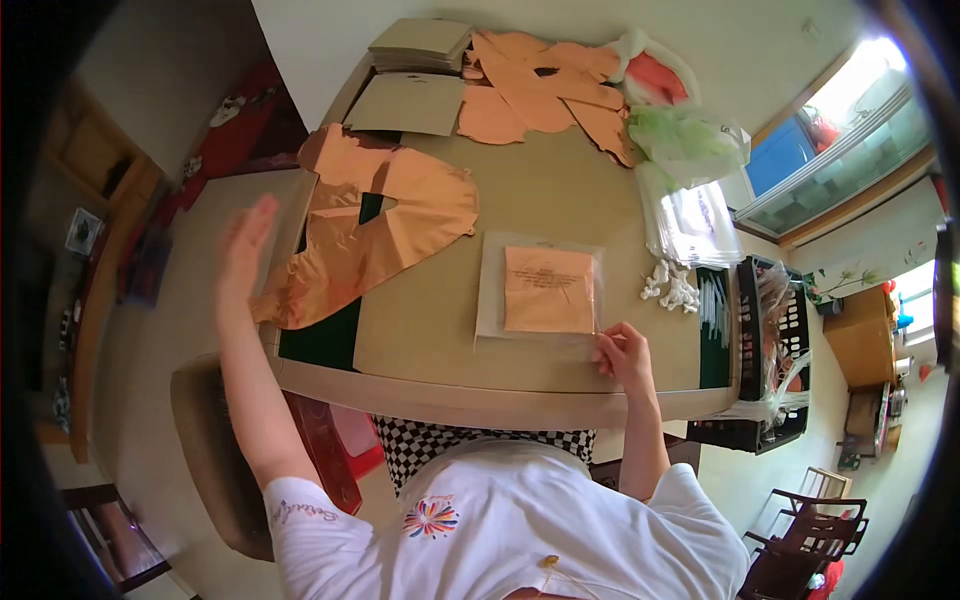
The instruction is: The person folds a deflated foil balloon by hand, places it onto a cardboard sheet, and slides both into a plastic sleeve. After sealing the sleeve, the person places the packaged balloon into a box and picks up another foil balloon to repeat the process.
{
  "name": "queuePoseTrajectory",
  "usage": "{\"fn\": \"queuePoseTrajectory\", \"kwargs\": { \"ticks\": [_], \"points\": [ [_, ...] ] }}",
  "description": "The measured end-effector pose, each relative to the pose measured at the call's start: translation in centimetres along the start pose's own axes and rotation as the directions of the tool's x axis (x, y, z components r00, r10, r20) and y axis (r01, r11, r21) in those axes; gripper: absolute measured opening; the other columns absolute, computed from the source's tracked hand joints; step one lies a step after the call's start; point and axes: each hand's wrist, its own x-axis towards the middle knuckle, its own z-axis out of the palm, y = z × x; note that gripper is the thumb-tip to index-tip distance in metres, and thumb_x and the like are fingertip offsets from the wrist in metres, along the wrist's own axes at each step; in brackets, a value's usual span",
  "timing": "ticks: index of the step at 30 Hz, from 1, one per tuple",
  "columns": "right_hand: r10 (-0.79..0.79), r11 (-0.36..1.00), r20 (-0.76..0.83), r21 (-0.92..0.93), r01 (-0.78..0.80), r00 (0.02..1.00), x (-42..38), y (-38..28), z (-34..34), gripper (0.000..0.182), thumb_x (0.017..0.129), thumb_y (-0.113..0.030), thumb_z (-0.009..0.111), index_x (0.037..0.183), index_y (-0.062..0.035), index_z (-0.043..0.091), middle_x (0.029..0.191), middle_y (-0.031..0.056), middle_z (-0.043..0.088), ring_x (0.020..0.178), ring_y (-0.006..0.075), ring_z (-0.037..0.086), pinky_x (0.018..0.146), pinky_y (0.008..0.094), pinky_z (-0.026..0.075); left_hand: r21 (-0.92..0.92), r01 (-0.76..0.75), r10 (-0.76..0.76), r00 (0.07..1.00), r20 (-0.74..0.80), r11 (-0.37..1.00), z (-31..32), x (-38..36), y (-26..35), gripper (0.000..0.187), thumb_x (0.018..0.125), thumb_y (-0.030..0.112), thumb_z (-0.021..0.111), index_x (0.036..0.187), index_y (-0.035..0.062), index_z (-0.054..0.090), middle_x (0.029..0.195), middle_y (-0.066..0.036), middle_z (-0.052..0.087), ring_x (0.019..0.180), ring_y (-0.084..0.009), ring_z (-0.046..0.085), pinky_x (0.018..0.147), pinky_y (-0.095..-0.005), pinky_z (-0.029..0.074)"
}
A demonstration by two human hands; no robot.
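Observation:
A folded orange foil piece (548,290) lies inside a clear plastic bag (491,300) with dark print, near the table's front edge. At the bag's lower right corner is my right hand (622,352), its fingers pinched together at the plastic. My left hand (248,240) is raised at the table's left side, blurred but with fingers stretched out and nothing in them. Beside it a large orange foil letter balloon (400,215), flat and uninflated, is spread over the left of the table (530,195).
Card stacks (420,45) and more flat orange foil (545,85) lie at the back. Along the right are a green-and-clear plastic bag (690,145), clear sleeves (695,225), white bits (672,288), straws (713,305) and a black crate (765,350).

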Motion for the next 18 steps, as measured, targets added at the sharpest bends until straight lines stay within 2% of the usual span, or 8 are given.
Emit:
{"fn": "queuePoseTrajectory", "kwargs": {
  "ticks": [1, 2, 3, 5, 8, 12, 15, 18],
  "points": [
    [0.001, 1.000, -0.005, -0.009, -0.001, 1.000, 0.0, 0.0, 0.1, 0.010, 0.091, -0.013, 0.062, 0.088, -0.0045, 0.057, 0.063, 0.0045, 0.064, 0.044, 0.0067, 0.052, 0.038, 0.0199, 0.035, -0.264, 0.012, -0.004, 1.000, 0.029, 0.964, -4.4, 2.6, -2.8, 0.033, 0.093, 0.030, 0.058, 0.118, 0.0089, 0.059, 0.130, -0.012, 0.057, 0.121, -0.0223, 0.052, 0.099, -0.0364, 0.042],
    [0.003, 1.000, -0.011, -0.018, -0.003, 1.000, 0.0, 0.0, 0.2, 0.011, 0.091, -0.013, 0.062, 0.088, -0.0042, 0.057, 0.063, 0.0046, 0.064, 0.044, 0.0068, 0.053, 0.038, 0.0200, 0.035, 0.479, 0.200, -0.134, 0.977, -0.168, 0.855, -9.9, 5.2, -8.7, 0.031, 0.094, 0.027, 0.056, 0.116, 0.0067, 0.059, 0.126, -0.014, 0.058, 0.119, -0.0263, 0.053, 0.098, -0.0385, 0.043],
    [-0.025, 0.999, -0.028, -0.032, 0.024, 0.999, 0.0, 0.4, 0.3, 0.010, 0.092, -0.013, 0.061, 0.090, -0.0039, 0.057, 0.064, 0.0048, 0.064, 0.044, 0.0067, 0.052, 0.038, 0.0199, 0.035, 0.885, 0.403, -0.081, 0.915, -0.395, 0.233, -13.0, 7.0, -13.3, 0.029, 0.094, 0.024, 0.055, 0.114, 0.0046, 0.059, 0.123, -0.016, 0.059, 0.117, -0.0303, 0.054, 0.097, -0.0406, 0.044],
    [-0.089, 0.994, -0.054, -0.063, 0.085, 0.995, 0.2, 0.8, 0.7, 0.009, 0.092, -0.012, 0.059, 0.094, -0.0032, 0.057, 0.066, 0.0052, 0.064, 0.044, 0.0065, 0.051, 0.037, 0.0197, 0.034, 0.933, 0.070, -0.063, 0.993, -0.098, -0.352, -13.1, 4.8, -11.7, 0.023, 0.092, 0.019, 0.056, 0.109, 0.0046, 0.059, 0.109, -0.017, 0.063, 0.102, -0.0328, 0.059, 0.088, -0.0397, 0.048],
    [-0.025, 0.987, -0.088, 0.158, 0.038, 0.996, -1.2, -0.5, 1.3, 0.018, 0.093, -0.009, 0.057, 0.110, -0.0048, 0.055, 0.070, 0.0036, 0.065, 0.051, 0.0061, 0.055, 0.042, 0.0188, 0.037, 0.948, 0.079, 0.209, 0.966, -0.149, 0.307, -11.2, 4.9, -8.9, 0.017, 0.091, 0.014, 0.057, 0.104, 0.0047, 0.057, 0.095, -0.014, 0.063, 0.089, -0.0317, 0.062, 0.078, -0.0373, 0.049],
    [-0.138, 0.988, 0.088, 0.077, 0.131, 0.986, -1.6, 0.8, 0.0, 0.033, 0.092, -0.006, 0.056, 0.124, -0.0078, 0.050, 0.086, 0.0029, 0.065, 0.070, 0.0069, 0.058, 0.056, 0.0202, 0.045, 0.846, -0.104, 0.360, 0.927, -0.109, 0.524, 5.2, -4.7, 1.0, 0.011, 0.093, 0.009, 0.053, 0.102, 0.0037, 0.057, 0.090, -0.014, 0.062, 0.085, -0.0287, 0.061, 0.074, -0.0340, 0.048],
    [-0.231, 0.969, 0.196, -0.038, 0.243, 0.953, -2.4, 0.6, -0.4, 0.035, 0.089, -0.003, 0.057, 0.124, -0.0084, 0.051, 0.095, 0.0035, 0.064, 0.079, 0.0089, 0.058, 0.067, 0.0222, 0.047, 0.626, -0.450, 0.298, 0.892, 0.339, 0.637, 15.0, -12.6, 0.0, 0.024, 0.080, 0.005, 0.065, 0.103, 0.0068, 0.061, 0.109, -0.011, 0.061, 0.107, -0.0282, 0.058, 0.093, -0.0368, 0.045],
    [-0.296, 0.903, 0.242, -0.246, 0.353, 0.924, -3.2, -0.7, -0.6, 0.034, 0.085, -0.001, 0.060, 0.118, -0.0060, 0.056, 0.097, 0.0044, 0.063, 0.082, 0.0141, 0.060, 0.073, 0.0265, 0.049, 0.414, -0.698, 0.240, 0.636, 0.733, 0.584, 20.6, -17.5, -2.5, 0.052, 0.075, 0.020, 0.075, 0.123, 0.0130, 0.056, 0.136, -0.010, 0.049, 0.130, -0.0278, 0.043, 0.108, -0.0469, 0.033]
  ]
}}
